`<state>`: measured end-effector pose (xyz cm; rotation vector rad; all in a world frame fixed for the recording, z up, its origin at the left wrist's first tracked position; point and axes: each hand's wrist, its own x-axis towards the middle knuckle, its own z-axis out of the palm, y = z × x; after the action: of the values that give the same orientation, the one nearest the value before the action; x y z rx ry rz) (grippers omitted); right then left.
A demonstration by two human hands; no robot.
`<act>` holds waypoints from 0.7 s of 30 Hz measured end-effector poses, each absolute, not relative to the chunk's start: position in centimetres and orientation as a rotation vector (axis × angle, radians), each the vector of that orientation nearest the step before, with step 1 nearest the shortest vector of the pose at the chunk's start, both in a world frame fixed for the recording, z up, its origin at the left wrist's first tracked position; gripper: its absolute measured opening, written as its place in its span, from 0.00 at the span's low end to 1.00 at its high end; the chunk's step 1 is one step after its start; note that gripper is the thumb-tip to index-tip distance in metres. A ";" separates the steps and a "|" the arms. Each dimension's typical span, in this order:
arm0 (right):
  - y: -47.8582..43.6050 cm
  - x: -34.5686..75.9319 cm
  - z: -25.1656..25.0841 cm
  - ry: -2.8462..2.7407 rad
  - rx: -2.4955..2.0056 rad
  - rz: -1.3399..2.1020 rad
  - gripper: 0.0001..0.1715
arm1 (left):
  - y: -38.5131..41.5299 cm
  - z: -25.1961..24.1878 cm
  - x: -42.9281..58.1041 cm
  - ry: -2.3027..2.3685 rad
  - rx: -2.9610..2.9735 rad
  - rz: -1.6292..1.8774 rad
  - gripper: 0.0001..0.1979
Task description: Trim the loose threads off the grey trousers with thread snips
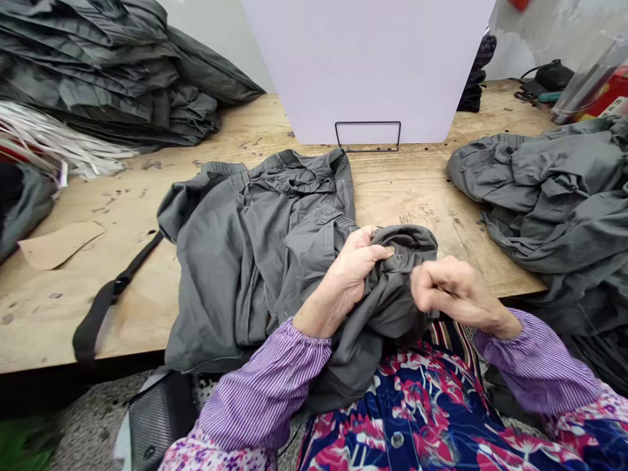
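Note:
My left hand (350, 269) grips a bunched fold of a grey cloth garment (240, 261), with its thumb pressed into the fabric near a seam. The garment lies spread on the plywood table (392, 190), and part of it hangs over the front edge toward my lap. My right hand (458, 294) sits just to the right of that fold with its fingers curled together. Whether a thin thread lies between those fingers is too small to tell. Purple striped sleeves cover both forearms.
A stack of dark grey garments (98, 78) lies at the back left, and a crumpled grey garment (549, 190) lies on the right. A white upright board (366, 65) stands at the back with a black wire stand (367, 136). A black strap (110, 294) and a brown paper piece (59, 245) lie at the left.

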<state>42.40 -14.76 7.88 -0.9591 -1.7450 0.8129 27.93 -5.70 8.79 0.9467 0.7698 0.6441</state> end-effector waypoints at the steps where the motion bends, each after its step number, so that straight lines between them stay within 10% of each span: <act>1: -15.0 42.9 8.3 -1.688 -0.952 0.836 0.18 | -5.7 8.7 27.7 0.763 0.943 0.640 0.10; 4: -14.0 44.9 8.9 -1.502 -1.162 0.620 0.18 | -5.9 8.5 27.3 0.737 0.938 0.626 0.11; 7: -11.5 45.5 7.8 -1.523 -1.218 0.785 0.42 | -6.1 8.4 27.1 0.718 0.938 0.637 0.13; 11: -9.9 43.6 5.8 -1.494 -1.274 1.081 0.25 | -6.5 8.2 26.4 0.731 0.929 0.650 0.16; 21: -11.0 41.6 4.7 -1.455 -1.411 0.517 0.12 | -8.4 6.9 25.9 0.982 1.632 0.697 0.23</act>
<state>41.59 -11.01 4.70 -1.4114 -1.4552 0.5170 25.87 -8.39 6.88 1.6316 0.9822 0.6974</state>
